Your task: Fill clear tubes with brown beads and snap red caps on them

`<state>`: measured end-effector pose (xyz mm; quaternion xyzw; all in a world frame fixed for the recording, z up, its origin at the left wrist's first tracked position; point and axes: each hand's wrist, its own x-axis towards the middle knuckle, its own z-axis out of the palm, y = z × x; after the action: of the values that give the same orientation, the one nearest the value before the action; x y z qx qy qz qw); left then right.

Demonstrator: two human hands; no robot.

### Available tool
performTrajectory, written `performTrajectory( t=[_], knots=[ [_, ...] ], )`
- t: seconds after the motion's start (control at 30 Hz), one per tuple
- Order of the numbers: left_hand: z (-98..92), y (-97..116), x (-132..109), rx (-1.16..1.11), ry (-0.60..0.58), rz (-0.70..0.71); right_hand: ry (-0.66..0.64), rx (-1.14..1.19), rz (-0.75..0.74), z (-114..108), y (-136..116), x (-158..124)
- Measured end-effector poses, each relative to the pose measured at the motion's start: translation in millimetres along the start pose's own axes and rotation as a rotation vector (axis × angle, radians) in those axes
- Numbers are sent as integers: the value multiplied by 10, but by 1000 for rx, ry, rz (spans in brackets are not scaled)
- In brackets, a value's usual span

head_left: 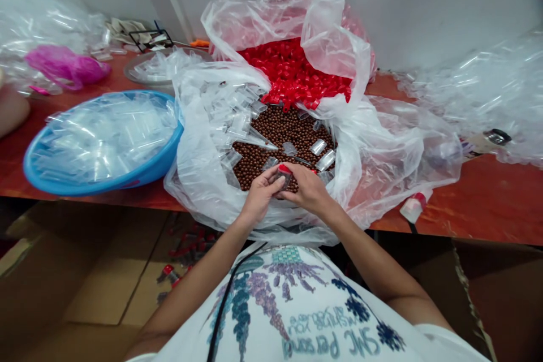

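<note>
My left hand (pixel 259 192) and my right hand (pixel 308 188) meet over a heap of small brown balls (pixel 280 130) inside a clear plastic bag (pixel 203 141). Together they pinch a small clear tube with a red cap (pixel 284 174). Several empty clear tubes (pixel 319 148) lie on the brown balls. Behind the balls sits a pile of red caps (pixel 292 70) in another clear bag. Both hands have their fingers closed round the tube.
A blue basin (pixel 102 181) full of clear tubes stands on the red table (pixel 487 203) at the left. A capped tube (pixel 412 207) lies at the table's front edge. Clear bags lie at both sides; a pink bag (pixel 65 65) sits far left. A cardboard box (pixel 85 294) is below.
</note>
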<state>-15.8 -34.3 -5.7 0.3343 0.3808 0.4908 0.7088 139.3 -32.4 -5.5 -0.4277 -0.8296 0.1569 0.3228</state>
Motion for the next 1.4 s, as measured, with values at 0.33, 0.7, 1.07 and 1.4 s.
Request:
performTrajectory(
  t=[0.33, 0.7, 1.07, 1.4],
  knots=[
    [59, 101, 34, -70, 77, -122, 68, 64, 448, -115, -75, -120],
    [127, 35, 46, -29, 72, -245, -82, -155, 138, -55, -173, -97],
    [237, 12, 90, 12, 248, -245, -173, -367, -55, 32, -19, -13],
    [-141, -16, 314, 645, 41, 9, -232, -358, 103, -386, 132, -236]
  ],
)
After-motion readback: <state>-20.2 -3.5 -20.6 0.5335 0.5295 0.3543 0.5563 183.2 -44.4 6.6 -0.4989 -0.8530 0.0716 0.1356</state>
